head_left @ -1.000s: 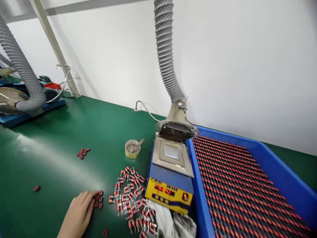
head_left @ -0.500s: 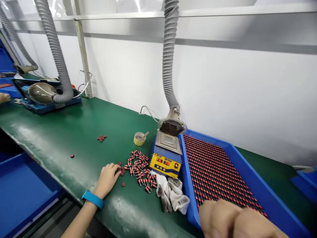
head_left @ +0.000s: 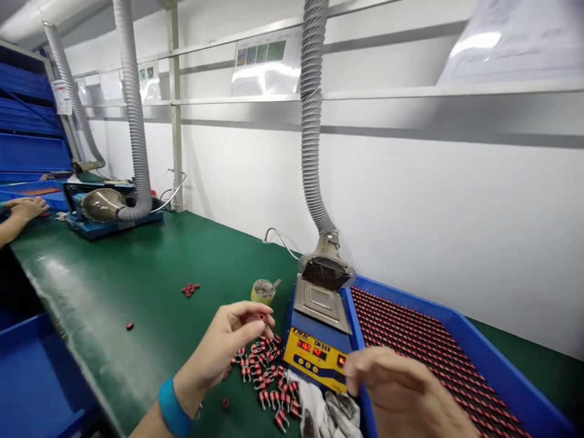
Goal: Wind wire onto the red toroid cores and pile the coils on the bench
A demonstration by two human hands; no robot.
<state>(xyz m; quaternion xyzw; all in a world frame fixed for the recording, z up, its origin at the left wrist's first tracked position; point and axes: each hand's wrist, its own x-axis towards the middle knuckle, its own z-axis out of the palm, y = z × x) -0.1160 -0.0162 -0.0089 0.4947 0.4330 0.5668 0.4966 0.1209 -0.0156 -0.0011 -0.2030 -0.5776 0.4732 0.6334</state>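
pinching a small red part (head_left: 261,317) between thumb and fingertips, the left hand (head_left: 221,350) hangs just above a heap of red-and-black parts (head_left: 260,371) on the green desk (head_left: 114,286), its fingers (head_left: 246,311) together and clamped on that one piece, with a blue wristband (head_left: 172,407) at the wrist. a tip-only grip seems right for something so small, as it keeps the palm clear of the heap. the right hand (head_left: 396,389), blurred, sits over the near rim of the blue tray (head_left: 497,340), its fingers (head_left: 360,365) curled close together; whether they hold anything i cannot tell. the tray is packed with neat rows of similar parts (head_left: 424,347). a yellow-faced solder pot (head_left: 314,356) stands between the hands, its red display lit, with a rag (head_left: 340,413) below it and a small tin (head_left: 263,291) just behind the left hand. another person's hand (head_left: 25,210) rests far down the desk.
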